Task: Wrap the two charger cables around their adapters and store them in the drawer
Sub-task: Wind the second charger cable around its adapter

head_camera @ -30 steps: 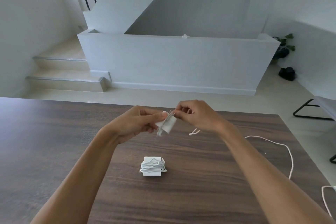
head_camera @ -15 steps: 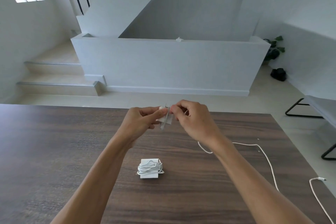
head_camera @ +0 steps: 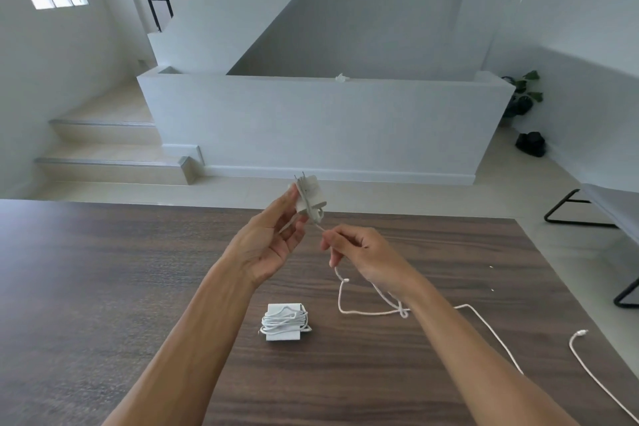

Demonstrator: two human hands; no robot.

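My left hand [head_camera: 269, 246] holds a white adapter [head_camera: 308, 197] up above the table's far edge, prongs pointing up, with one turn of cable over it. My right hand [head_camera: 363, 258] pinches the white cable [head_camera: 366, 312] just below the adapter. The rest of that cable loops on the table under my right forearm and trails to the right, ending in a plug [head_camera: 580, 333]. A second white adapter [head_camera: 284, 322] lies on the table between my forearms with its cable wound around it. No drawer is in view.
The dark wooden table [head_camera: 103, 287] fills the lower view. Beyond it are a white half wall [head_camera: 311, 121], steps [head_camera: 103, 149] at left, a potted plant [head_camera: 524, 95] and a black bag [head_camera: 530, 144] at right, and a black-legged bench [head_camera: 581, 211].
My left hand raised the adapter and turned it upright. My right hand dropped from the adapter and slid down the cable. More loose cable now lies on the table near my right wrist.
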